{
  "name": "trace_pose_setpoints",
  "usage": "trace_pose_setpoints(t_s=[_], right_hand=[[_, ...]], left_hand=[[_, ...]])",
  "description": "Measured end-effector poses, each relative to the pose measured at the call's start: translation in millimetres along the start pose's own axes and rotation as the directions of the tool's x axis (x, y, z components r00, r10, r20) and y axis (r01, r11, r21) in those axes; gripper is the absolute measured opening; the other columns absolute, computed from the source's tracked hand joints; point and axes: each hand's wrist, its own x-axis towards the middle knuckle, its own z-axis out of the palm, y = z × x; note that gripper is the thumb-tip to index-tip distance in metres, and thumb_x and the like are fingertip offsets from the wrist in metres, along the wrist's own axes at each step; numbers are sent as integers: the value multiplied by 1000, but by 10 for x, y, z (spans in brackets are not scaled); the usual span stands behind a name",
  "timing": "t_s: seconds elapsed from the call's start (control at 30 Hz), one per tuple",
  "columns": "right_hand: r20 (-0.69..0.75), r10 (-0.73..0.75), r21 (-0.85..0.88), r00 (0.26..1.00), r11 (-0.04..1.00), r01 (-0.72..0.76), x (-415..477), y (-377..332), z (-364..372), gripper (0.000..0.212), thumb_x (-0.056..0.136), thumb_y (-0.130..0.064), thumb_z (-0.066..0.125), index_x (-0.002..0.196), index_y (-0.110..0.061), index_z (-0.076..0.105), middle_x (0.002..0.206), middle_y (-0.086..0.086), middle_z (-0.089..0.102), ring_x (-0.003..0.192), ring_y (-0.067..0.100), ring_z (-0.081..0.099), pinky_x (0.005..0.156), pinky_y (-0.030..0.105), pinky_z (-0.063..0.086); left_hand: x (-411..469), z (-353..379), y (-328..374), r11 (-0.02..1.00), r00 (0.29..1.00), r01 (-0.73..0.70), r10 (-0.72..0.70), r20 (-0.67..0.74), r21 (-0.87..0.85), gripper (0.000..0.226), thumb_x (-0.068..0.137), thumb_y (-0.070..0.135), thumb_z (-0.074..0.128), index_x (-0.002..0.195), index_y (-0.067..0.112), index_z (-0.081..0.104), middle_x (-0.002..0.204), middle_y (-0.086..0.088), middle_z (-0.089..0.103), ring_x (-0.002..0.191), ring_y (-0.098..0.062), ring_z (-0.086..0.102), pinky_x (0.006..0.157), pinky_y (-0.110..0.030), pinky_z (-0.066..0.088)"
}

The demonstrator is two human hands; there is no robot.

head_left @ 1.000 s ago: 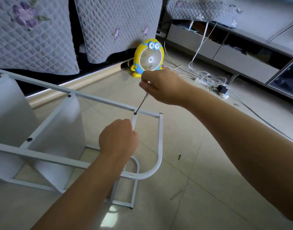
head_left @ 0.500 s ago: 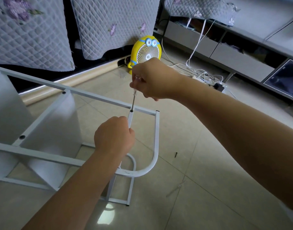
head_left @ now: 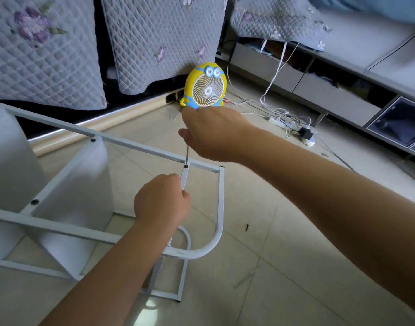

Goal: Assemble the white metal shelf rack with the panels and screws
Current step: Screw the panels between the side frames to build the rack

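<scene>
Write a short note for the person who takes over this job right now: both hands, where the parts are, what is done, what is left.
Left hand grips the bar just below the rail.
Right hand holds the screwdriver, its tip in the joint screw where bar meets rail.
Rack is on the floor, with panels already in the frame.
Done: fitted screws show at two other joints.
Left: finish the joint screw; I cannot tell how tight it is. A spare screw lies on the floor to the right.
</scene>
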Motion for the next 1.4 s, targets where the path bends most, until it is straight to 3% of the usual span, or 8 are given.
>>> trace_pose_setpoints(t_s=[0.17,0.37,0.63,0.73,0.9,1.13,1.27,1.4], right_hand=[[68,-152,-9,986,988,153,101,150,-48,30,99,-27,34,112,-3,47,113,12,54,103,28,50,66,21,24],[25,-228,-155,973,961,229,79,118,-82,24,98,-33,33,88,-11,41,83,5,43,76,25,37,64,29,25],[10,157,22,988,987,-157,126,90,-54,42,97,-24,30,58,-13,23,61,1,25,70,23,32,46,24,17],[26,289,123,957,949,-290,194,40,-40,37,96,-19,32,60,-10,33,69,2,31,71,20,37,59,26,30],[-32,324,194,946,930,-312,203,-65,-43,27,95,-18,35,109,-12,58,111,8,56,94,23,50,67,25,32],[-2,386,328,923,872,-364,-53,183,152,39,99,-15,28,60,-13,29,108,18,57,97,32,52,69,31,33],[29,616,765,787,493,-415,-405,497,419,40,100,-23,31,61,-14,35,62,8,44,57,28,45,53,30,35],[164,790,910,591,110,-400,-874,739,912,29,97,-15,38,71,-8,49,59,5,44,45,18,44,51,29,44]], left_hand=[[6,-2,-2,1000,1000,11,-11,-4,-2,40,92,22,45,59,15,24,59,1,30,50,-10,26,45,-23,18],[11,-8,4,1000,1000,18,-18,-4,-5,40,92,21,45,59,15,23,59,1,29,51,-11,26,44,-24,17],[27,26,-7,1000,1000,3,-3,-14,-4,38,93,22,47,59,15,30,59,1,34,50,-10,30,45,-22,21],[28,43,-17,1000,1000,1,-2,-22,-6,38,92,22,48,59,14,30,58,1,33,50,-11,30,46,-23,21],[18,27,-3,1000,999,9,-9,-32,-10,40,90,18,48,57,13,26,56,0,28,48,-12,24,45,-25,16],[-20,13,10,1000,1000,-6,7,-27,26,37,92,23,45,60,13,30,58,1,30,50,-10,29,47,-21,20],[-7,48,-32,999,999,-12,13,-31,38,30,91,28,48,67,10,43,67,-3,43,67,-23,44,55,-28,29],[-26,41,16,981,970,-130,157,-186,146,33,87,32,57,91,0,59,94,-18,58,87,-37,54,62,-34,33]])
